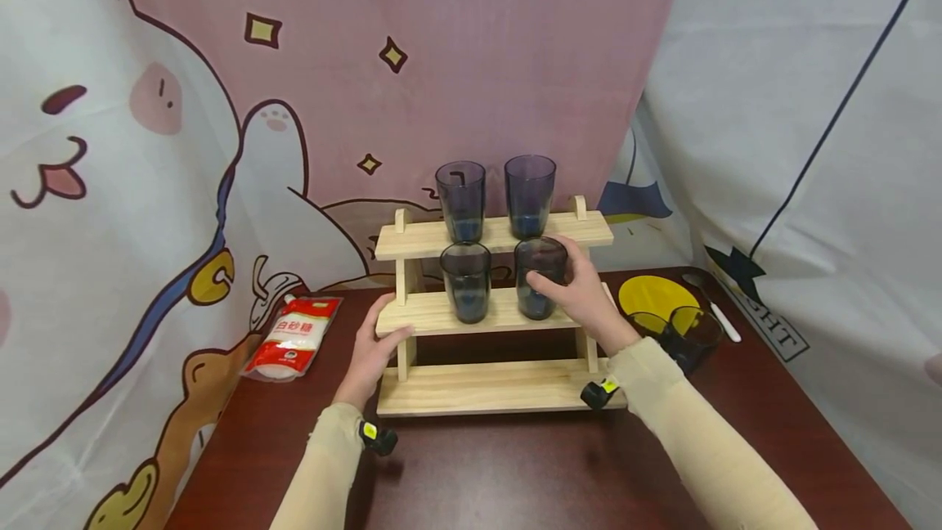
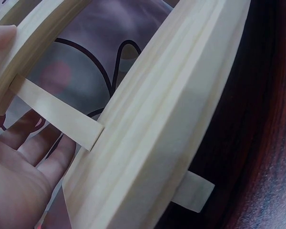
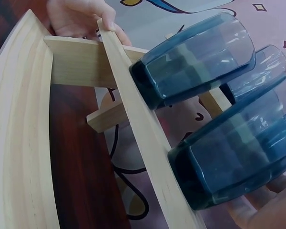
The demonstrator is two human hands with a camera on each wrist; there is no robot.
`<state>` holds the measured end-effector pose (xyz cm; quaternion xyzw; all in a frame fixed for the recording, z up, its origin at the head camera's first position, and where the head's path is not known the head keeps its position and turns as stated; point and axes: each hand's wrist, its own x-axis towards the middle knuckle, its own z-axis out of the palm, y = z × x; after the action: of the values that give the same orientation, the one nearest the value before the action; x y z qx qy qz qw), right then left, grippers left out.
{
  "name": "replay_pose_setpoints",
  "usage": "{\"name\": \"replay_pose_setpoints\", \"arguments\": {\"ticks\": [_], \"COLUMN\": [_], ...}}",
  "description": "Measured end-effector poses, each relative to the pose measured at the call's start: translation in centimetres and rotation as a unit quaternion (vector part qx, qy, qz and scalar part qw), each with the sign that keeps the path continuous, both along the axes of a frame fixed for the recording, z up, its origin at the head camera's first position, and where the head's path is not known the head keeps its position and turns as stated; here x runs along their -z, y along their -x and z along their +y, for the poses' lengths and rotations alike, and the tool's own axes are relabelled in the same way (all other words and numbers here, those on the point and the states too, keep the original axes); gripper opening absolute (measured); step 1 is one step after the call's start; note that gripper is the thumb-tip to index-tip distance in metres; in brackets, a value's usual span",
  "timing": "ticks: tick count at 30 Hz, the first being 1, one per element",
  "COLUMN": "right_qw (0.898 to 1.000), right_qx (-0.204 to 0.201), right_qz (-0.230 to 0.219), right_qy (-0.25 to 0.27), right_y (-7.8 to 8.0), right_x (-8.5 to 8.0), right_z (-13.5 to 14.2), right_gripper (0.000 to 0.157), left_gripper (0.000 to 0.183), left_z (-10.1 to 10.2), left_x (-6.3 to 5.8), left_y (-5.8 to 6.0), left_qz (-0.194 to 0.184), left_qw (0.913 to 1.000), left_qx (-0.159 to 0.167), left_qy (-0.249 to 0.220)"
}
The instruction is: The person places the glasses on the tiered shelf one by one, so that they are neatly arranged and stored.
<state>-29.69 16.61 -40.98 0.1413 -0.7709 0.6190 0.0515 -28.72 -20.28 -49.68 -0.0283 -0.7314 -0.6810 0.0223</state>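
A three-tier wooden shelf stands on the dark table. My left hand grips the left end of its middle board, thumb on the front and fingers behind, as the left wrist view of that hand also shows. With my right hand I hold a dark tinted glass upright at the right of the middle board; its base meets the wood in the right wrist view. A matching glass stands to its left. Two more, a left glass and a right glass, stand on the top board.
A red and white bag of sugar lies left of the shelf. To the right are a yellow disc, dark glasses and a white-handled spoon. Printed cloth hangs close behind the shelf.
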Motion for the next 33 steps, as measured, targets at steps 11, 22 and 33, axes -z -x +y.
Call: {"name": "replay_pose_setpoints", "arguments": {"ticks": [11,22,33], "right_qw": [1.0,0.991,0.967], "right_qx": [0.002,0.049,0.138], "right_qz": [0.017,0.075,0.097], "right_qy": [-0.005,-0.101,-0.189], "right_y": [-1.0,-3.9,-6.2], "right_x": [0.5,0.9,1.6], "right_z": [2.5,7.1,12.9], "right_gripper": [0.079,0.08,0.082], "left_gripper": [0.07,0.07,0.068], "left_z": [-0.3,-0.2,-0.3], "left_x": [1.8,2.3,2.4], "left_y": [0.9,1.0,1.1], "left_qz": [-0.008,0.007,0.026], "left_qw": [0.9999,1.0,0.9996], "left_qx": [-0.007,-0.004,-0.001], "left_qy": [0.0,-0.002,-0.009]}}
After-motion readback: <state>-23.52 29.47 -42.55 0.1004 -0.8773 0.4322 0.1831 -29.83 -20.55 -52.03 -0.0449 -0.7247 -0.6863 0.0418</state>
